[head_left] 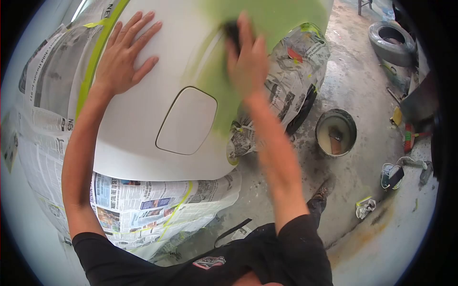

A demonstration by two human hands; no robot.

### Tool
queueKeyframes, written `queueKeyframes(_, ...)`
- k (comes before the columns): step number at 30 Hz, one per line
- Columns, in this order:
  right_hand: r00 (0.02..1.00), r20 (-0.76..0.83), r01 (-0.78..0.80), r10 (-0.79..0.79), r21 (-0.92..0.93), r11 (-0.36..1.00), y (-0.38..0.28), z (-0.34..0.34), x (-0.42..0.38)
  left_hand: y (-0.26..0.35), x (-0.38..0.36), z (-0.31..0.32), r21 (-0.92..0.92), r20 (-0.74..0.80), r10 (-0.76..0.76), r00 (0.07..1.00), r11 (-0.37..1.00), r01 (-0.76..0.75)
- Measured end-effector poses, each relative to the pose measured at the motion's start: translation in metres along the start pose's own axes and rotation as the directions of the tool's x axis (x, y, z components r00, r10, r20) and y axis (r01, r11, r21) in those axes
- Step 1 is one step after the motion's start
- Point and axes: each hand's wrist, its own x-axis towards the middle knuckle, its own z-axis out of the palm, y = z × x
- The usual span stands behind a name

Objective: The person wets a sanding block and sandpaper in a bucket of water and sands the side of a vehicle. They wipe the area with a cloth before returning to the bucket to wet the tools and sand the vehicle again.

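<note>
My left hand (125, 57) lies flat on the white car body panel (138, 109), fingers spread, beside the green masking tape edge. Further right, my right hand (250, 62) is closed around a black sanding block (232, 37), both blurred by motion. The block rests against the area where a green coat (214, 90) fades into white, with curved streaks next to it. Below and between my hands is the closed fuel flap (187, 121). Newspaper (298, 71) covers the wheel to the right of my right forearm.
On the concrete floor at right stands a bucket (336, 132) of cloudy liquid with a brownish piece inside. A tyre (392, 43) lies farther back. A corded item (392, 176) and crumpled paper (366, 208) are near the wall. More newspaper (138, 202) hangs below the panel.
</note>
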Motion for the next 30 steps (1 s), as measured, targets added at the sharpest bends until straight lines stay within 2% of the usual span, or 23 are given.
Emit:
queueKeyframes(3,0.978,-0.072,0.195,-0.195,-0.019,0.981,0.006,-0.002,-0.113,0.002,0.000,-0.002,-0.005,-0.003,-0.007,1.000,1.000,0.007)
queueKeyframes(5,0.978,-0.025,0.207,-0.207,0.038,0.978,0.010,-0.008,-0.123,0.002,0.001,-0.001,-0.001,-0.001,-0.006,1.000,1.000,0.006)
queueKeyframes(6,0.982,-0.003,0.187,-0.187,0.003,0.982,0.027,-0.002,-0.112,0.002,0.000,-0.001,-0.002,0.008,0.000,1.000,1.000,0.000)
queueKeyframes(7,0.983,0.014,0.184,-0.183,-0.033,0.982,0.038,-0.003,-0.065,0.002,0.002,0.001,0.002,0.005,-0.005,1.000,1.000,0.005)
queueKeyframes(9,1.000,0.020,-0.003,0.004,-0.045,0.999,0.051,-0.008,0.016,0.001,0.003,0.002,0.011,0.000,0.007,1.000,1.000,-0.007)
queueKeyframes(12,0.981,0.013,-0.193,0.193,-0.021,0.981,0.042,-0.019,0.051,0.002,0.000,0.001,0.019,0.000,0.014,1.000,1.000,-0.014)
queueKeyframes(15,0.997,-0.065,0.029,-0.033,-0.060,0.998,0.020,-0.002,-0.070,0.003,0.001,-0.001,-0.005,-0.010,0.010,1.000,1.000,-0.010)
queueKeyframes(17,0.996,-0.037,0.082,-0.082,-0.008,0.997,0.021,0.004,-0.184,0.003,0.000,-0.002,-0.018,-0.011,0.008,1.000,1.000,-0.008)
queueKeyframes(18,0.999,0.031,0.025,-0.026,0.042,0.999,0.024,0.007,-0.223,0.002,0.000,-0.001,-0.018,-0.012,0.011,1.000,1.000,-0.012)
queueKeyframes(21,0.998,0.046,-0.034,0.032,0.027,0.999,0.035,0.002,-0.156,0.004,0.001,0.000,-0.026,-0.037,0.034,0.999,0.999,-0.035)
queueKeyframes(22,0.998,-0.061,0.005,0.000,0.084,0.996,0.047,0.002,-0.096,0.004,0.004,0.001,-0.036,-0.054,0.044,0.998,0.998,-0.046)
queueKeyframes(23,0.992,-0.119,-0.040,0.049,0.077,0.996,0.056,0.001,-0.043,0.004,0.005,0.004,-0.021,-0.055,0.044,0.998,0.999,-0.045)
queueKeyframes(24,0.984,-0.111,-0.136,0.140,0.038,0.990,0.065,-0.002,0.001,0.004,0.004,0.005,-0.010,-0.049,0.048,0.998,0.999,-0.048)
queueKeyframes(26,0.973,-0.055,-0.228,0.226,-0.026,0.973,0.065,0.000,0.006,0.002,0.003,0.007,-0.009,-0.055,0.074,0.996,0.997,-0.075)
queueKeyframes(27,0.964,-0.036,-0.264,0.262,-0.063,0.963,0.063,-0.002,0.005,0.005,0.004,0.003,0.023,0.021,0.019,1.000,1.000,-0.020)
queueKeyframes(29,0.992,-0.117,-0.036,0.048,0.098,0.995,0.048,0.006,-0.095,0.013,0.006,-0.008,0.101,0.169,-0.099,0.981,0.991,0.083)
queueKeyframes(30,0.993,-0.055,-0.097,0.103,0.095,0.991,0.042,0.017,-0.169,0.014,0.004,-0.009,0.100,0.168,-0.091,0.982,0.992,0.075)
